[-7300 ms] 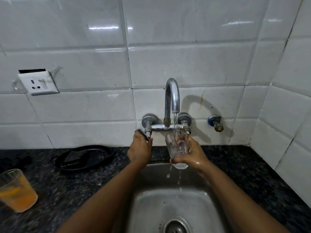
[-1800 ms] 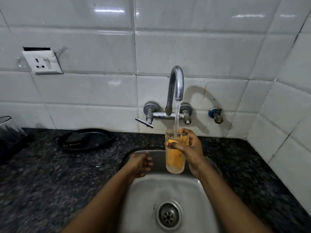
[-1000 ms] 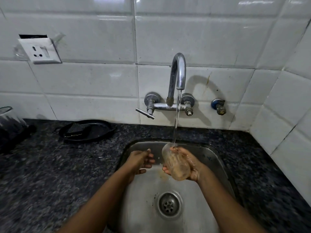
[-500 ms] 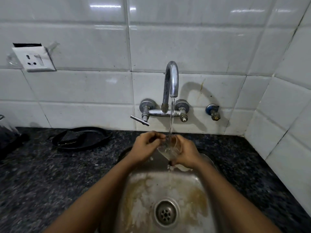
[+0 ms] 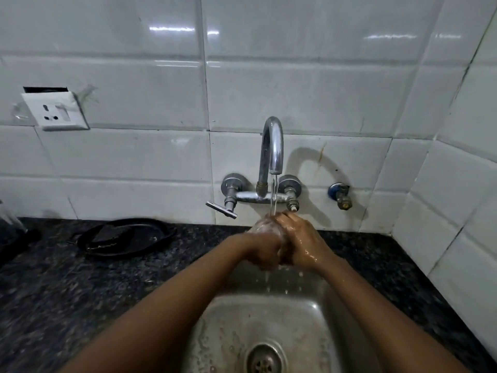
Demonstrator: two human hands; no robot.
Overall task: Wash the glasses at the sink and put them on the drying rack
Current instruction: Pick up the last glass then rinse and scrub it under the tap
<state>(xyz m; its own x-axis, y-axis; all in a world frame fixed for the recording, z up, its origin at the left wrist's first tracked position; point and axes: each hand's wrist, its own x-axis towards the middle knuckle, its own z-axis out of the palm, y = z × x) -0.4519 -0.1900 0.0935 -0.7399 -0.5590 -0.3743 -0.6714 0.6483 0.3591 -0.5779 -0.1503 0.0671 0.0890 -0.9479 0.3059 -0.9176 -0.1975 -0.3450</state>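
Clear glass (image 5: 265,228) between both hands.

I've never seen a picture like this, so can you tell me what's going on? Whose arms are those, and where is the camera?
The camera sits on a person's head, looking down, so the arms are their own. Both hands, the left hand and right hand, are wrapped around a clear glass, which is mostly hidden. Water runs onto it from the tap above a steel sink. On the dark counter lies a black pan. A white socket is on the tiled wall.
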